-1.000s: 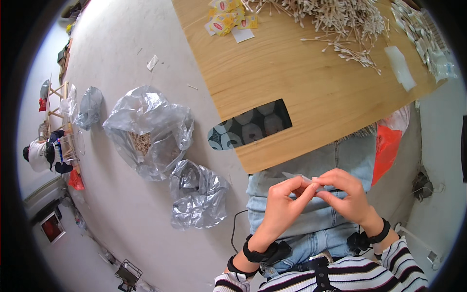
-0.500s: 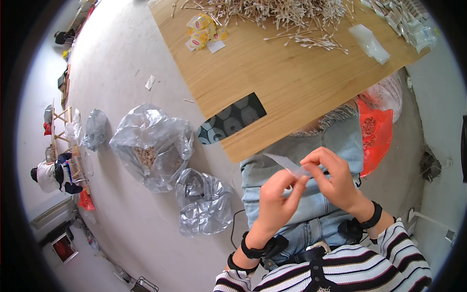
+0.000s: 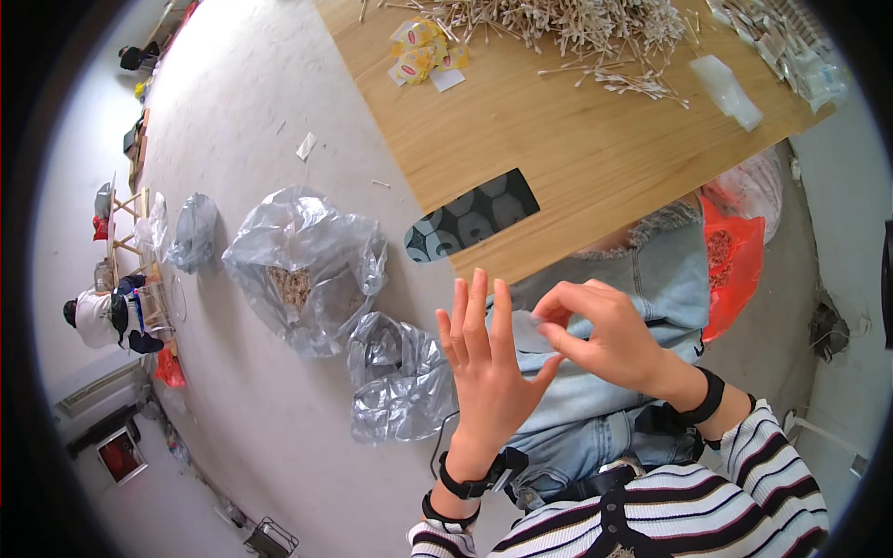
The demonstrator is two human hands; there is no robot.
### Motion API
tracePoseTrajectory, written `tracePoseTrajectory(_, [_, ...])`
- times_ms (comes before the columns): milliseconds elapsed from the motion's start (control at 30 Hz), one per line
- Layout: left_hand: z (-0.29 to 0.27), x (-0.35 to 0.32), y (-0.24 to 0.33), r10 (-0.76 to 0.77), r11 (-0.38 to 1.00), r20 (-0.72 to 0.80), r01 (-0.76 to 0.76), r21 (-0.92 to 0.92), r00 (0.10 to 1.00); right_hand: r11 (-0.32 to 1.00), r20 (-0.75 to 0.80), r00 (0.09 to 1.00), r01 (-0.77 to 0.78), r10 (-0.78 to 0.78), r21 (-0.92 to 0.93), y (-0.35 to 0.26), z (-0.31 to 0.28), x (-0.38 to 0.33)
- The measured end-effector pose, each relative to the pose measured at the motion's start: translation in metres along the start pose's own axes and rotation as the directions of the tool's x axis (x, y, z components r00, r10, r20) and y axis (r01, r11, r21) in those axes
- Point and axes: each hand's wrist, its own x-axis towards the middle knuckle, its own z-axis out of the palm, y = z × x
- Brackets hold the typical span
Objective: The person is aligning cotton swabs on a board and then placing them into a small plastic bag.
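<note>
Over my denim-covered lap, my right hand pinches a small translucent plastic bag between thumb and fingertips. Part of the bag lies hidden behind the fingers of my left hand. That hand is raised and open beside it, fingers stretched up and thumb spread, holding nothing. On the wooden table ahead is a large heap of cotton swabs. Small yellow-and-white printed cards lie left of the heap. A stack of clear plastic bags lies to its right, near filled packets.
A dark hexagon-patterned piece lies at the table's near left corner. Large grey plastic bags stand on the floor at left, one with swabs inside. A red bag is beside my lap at right. Another person is far left.
My left hand has let go of the plastic bag and opened, its fingers now spread upward. My right hand still pinches the bag. The view has shifted slightly.
</note>
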Motion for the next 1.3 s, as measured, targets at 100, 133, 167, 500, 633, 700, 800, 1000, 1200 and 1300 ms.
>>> tracePoseTrajectory(100, [0.003,-0.001,-0.013,-0.003,0.998,0.046,0.0,0.062,0.999,0.999,0.083,0.997,0.005,-0.009,0.046,-0.004,0.011,0.001])
tracePoseTrajectory(133, [0.005,-0.001,-0.018,-0.001,0.999,0.028,0.0,0.041,1.0,0.999,0.084,0.996,0.006,-0.01,0.048,-0.005,0.012,0.004])
tracePoseTrajectory(167, [0.004,-0.001,-0.023,-0.001,0.999,0.035,-0.001,0.038,0.999,1.0,0.06,0.998,0.01,-0.011,0.015,-0.007,0.012,0.006])
tracePoseTrajectory(500, [0.001,0.009,-0.035,-0.08,0.98,0.239,0.121,-0.161,0.968,0.999,0.037,0.999,-0.01,0.011,-0.031,0.004,0.012,0.007])
tracePoseTrajectory(633, [-0.003,0.018,-0.095,-0.339,0.937,0.112,0.324,0.134,0.934,1.0,-0.077,0.997,-0.004,0.004,0.005,0.012,-0.002,0.006])
tracePoseTrajectory(700, [-0.009,0.02,-0.141,-0.354,0.916,0.038,0.338,0.214,0.934,0.999,-0.076,0.996,-0.041,0.043,0.035,0.016,-0.007,0.004])
tracePoseTrajectory(800, [-0.011,0.034,-0.167,-0.503,0.853,0.052,0.485,0.194,0.863,0.996,-0.098,0.992,-0.07,0.075,0.055,0.024,-0.015,-0.001])
tracePoseTrajectory(1000, [-0.004,0.067,-0.162,-0.337,0.939,0.2,0.314,0.139,0.92,0.995,-0.094,0.991,-0.096,0.092,-0.032,0.033,-0.024,-0.012])
tracePoseTrajectory(1200, [-0.006,0.091,-0.122,-0.011,0.911,0.226,-0.084,0.404,0.974,0.995,-0.127,0.988,-0.094,0.092,-0.016,0.036,-0.026,-0.012])
tracePoseTrajectory(1300, [-0.004,0.094,-0.106,0.0,0.916,0.248,-0.099,0.39,0.969,0.996,-0.134,0.988,-0.081,0.076,-0.036,0.038,-0.027,-0.01])
